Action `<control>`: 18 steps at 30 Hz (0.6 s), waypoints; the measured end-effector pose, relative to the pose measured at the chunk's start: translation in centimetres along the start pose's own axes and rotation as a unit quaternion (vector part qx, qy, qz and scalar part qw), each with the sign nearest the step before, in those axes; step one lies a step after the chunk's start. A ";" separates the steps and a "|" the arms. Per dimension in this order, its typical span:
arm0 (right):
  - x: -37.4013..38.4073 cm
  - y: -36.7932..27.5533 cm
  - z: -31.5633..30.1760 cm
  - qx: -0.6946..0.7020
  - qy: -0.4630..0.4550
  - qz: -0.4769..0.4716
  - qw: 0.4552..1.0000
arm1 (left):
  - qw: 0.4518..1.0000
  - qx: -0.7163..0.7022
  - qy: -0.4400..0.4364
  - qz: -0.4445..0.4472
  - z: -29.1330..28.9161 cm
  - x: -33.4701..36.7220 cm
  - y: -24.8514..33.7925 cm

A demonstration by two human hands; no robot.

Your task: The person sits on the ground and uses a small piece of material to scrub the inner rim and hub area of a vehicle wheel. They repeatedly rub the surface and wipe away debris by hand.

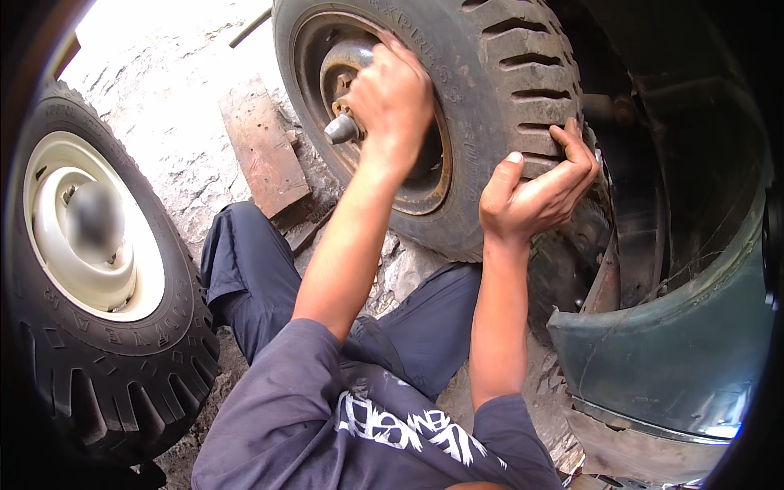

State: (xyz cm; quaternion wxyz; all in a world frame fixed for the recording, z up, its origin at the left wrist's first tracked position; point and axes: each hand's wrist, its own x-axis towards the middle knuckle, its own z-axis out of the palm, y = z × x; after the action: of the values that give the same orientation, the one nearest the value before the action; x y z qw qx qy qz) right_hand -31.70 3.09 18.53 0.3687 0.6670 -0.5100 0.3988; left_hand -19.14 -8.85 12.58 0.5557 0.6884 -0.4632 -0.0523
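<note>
Black lugged rubber tyre looks heavy, stiff; hold by tread. Left hand curled, grip unclear; right hand cupped open.

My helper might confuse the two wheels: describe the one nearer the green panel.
Find the green panel at lower right. Above and left of it is the wheel. Unlike the cream-rimmed other wheel at far left, its rim is rusty brown.

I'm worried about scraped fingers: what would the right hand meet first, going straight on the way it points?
Likely the grooved tread of the rusty-rimmed tyre, close by the right hand; depth leaves actual contact unclear.
</note>
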 end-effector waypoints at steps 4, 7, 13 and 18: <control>-0.1 0.2 -0.2 -0.002 0.006 -0.009 1.000 | 0.992 -0.048 -0.115 0.022 -2.5 -7.3 0.9; -0.1 0.1 -0.1 0.003 0.000 -0.009 1.000 | 0.991 -0.094 -0.092 -0.018 -2.2 -6.6 0.9; 0.1 -0.1 -0.2 0.007 0.004 -0.002 1.000 | 0.998 -0.022 0.019 -0.064 0.6 3.0 0.0; 0.0 -0.1 0.0 0.006 0.002 -0.001 1.000 | 0.999 -0.011 -0.004 -0.050 -0.3 -0.7 0.7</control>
State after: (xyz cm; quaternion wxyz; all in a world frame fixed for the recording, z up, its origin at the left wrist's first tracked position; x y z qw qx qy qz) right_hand -31.57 3.12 18.58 0.3664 0.6690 -0.5062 0.4025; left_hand -19.77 -8.09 12.96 0.5583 0.7042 -0.4297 -0.0881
